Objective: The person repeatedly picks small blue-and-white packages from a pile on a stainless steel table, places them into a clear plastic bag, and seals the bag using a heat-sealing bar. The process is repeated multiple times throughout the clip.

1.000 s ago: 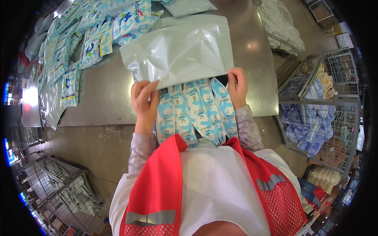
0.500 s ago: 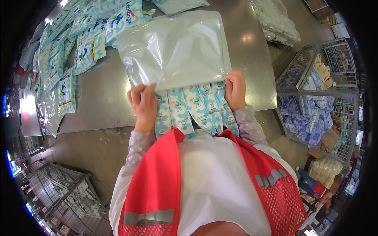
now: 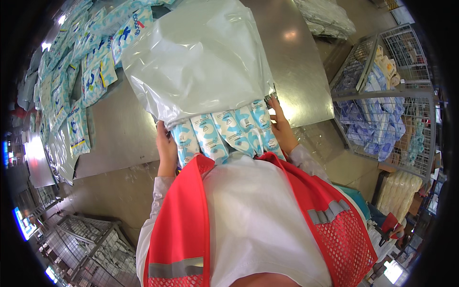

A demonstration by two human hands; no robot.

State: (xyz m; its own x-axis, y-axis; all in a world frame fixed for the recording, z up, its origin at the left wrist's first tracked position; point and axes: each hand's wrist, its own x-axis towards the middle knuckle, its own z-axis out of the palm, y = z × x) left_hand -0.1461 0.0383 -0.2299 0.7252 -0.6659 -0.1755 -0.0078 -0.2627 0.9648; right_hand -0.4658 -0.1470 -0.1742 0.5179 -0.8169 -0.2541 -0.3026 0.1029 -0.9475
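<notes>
A large, shiny pale grey plastic bag lies on the metal table, puffed up. Its near edge covers the far part of a row of several soft packs, white with light-blue print, whose near ends stick out close to my chest. At the bag's near left corner, my left hand is closed on its edge, with the fingers partly hidden beside the outermost pack. My right hand grips the near right corner, its fingers reaching up along the side of the packs.
Many blue-and-white printed packages are heaped on the table's left side. Clear plastic wrapping sits beyond the far right table edge. Wire cages stand at the right and lower left. A person is at the far lower right.
The bag's near edge has come down on the left over the packs, and the bag has bulged. Both hands have moved lower, from the top of its edge to the sides.
</notes>
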